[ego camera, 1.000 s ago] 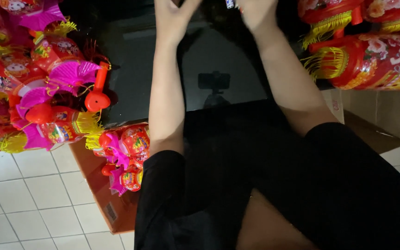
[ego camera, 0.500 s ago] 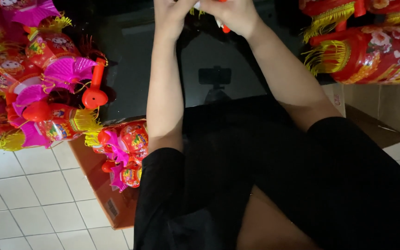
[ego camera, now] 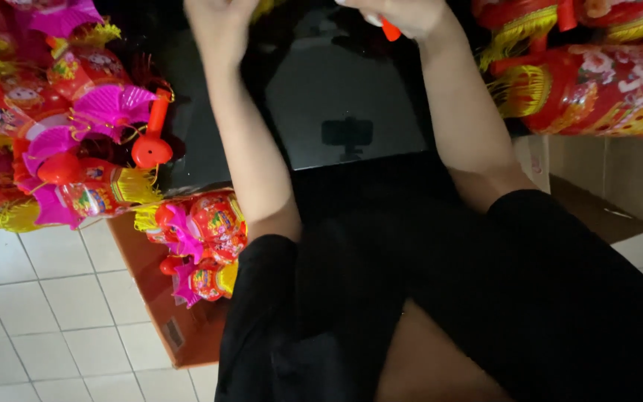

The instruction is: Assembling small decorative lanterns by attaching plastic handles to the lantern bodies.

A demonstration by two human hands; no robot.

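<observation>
The right hand (ego camera: 403,15) had closed round a small orange plastic stick (ego camera: 390,30) above the dark bench's (ego camera: 351,89) far edge; the left hand (ego camera: 217,15) had drifted left, its grip cut off from view.

left hand (ego camera: 217,18): raised at top edge, fingers curled, partly out of view. right hand (ego camera: 403,13): raised beside it, closed. both forearms bare, reaching forward, nearly parallel.

The person wore black: short sleeves that ended above the elbows, left both forearms bare, and loose dark fabric draped over the lap. No watch, ring or band showed on the left hand (ego camera: 217,22) or the right hand (ego camera: 403,15), both partly cut off.
</observation>
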